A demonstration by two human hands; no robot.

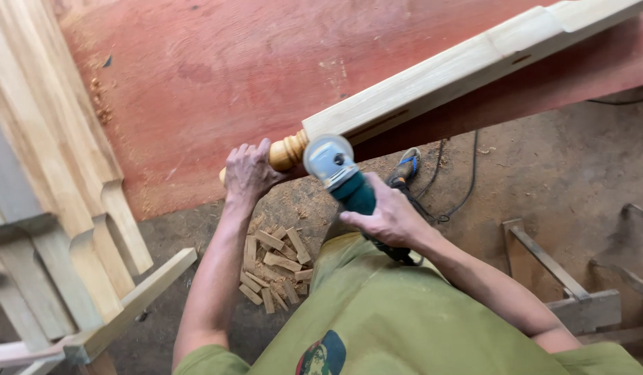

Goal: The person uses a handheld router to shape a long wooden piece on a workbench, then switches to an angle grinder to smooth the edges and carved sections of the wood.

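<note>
The left hand (248,171) is wrapped over the rounded, turned end of a long pale wooden post (432,80), fingers curled across the top of the beaded, lathe-cut section; that turned part is a warmer yellow-orange than the square stock beyond it; the post runs from the hand up toward the top right corner, lying on a broad reddish-brown board (217,83) dusted with sawdust, with a dark narrow slot along its lower face.

The right hand (387,219) is closed around the teal-green body of a handheld angle grinder (345,182); the grinder's round grey disc guard sits just beside the turned end of the post, right under the shoulder where the square section begins; whether the disc actually touches the wood cannot be told; a black cable (454,182) trails from behind the tool across the dirt floor (543,173).

Below the hands, a small heap of short wooden offcut blocks (276,267) lies on the floor; a blue-strapped sandal (407,167) shows near the board's edge; the person wears an olive-green shirt (398,319); at the left edge stand several pale, shaped wooden boards (64,160); at the right sits a grey wooden frame (578,298).
</note>
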